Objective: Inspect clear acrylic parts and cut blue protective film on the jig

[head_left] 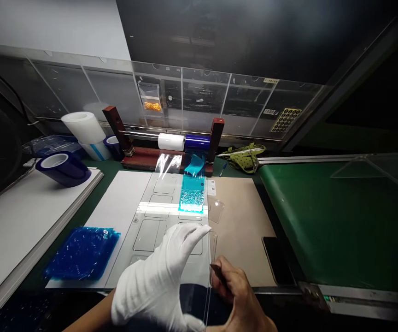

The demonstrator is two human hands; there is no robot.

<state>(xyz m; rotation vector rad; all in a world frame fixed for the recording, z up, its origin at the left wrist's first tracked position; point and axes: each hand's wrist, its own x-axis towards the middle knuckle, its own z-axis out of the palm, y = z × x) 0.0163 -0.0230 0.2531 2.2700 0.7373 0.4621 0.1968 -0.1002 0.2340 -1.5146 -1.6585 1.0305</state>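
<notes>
My left hand (157, 276), in a white glove, is closed around a clear plastic panel (208, 288) that stands tilted at the table's front edge, thumb low and fingertips high. To its right, my bare right hand (238, 293) pinches a small dark pointed tool (217, 271) against or close to the panel's right edge. Whether the tool's tip touches the panel I cannot tell. Beyond my hands, a clear sheet printed with rounded outlines (147, 235) lies on white paper. A teal film strip (192, 184) runs over it from a blue film roll (197, 142).
A dark red wooden stand (140, 159) holds the blue roll and a white film roll (170, 142). Blue film pieces (83, 253) lie at left, near a paper stack (22, 221) with a blue roll (62, 169). At right are a phone (277, 260) and a green conveyor belt (323, 221).
</notes>
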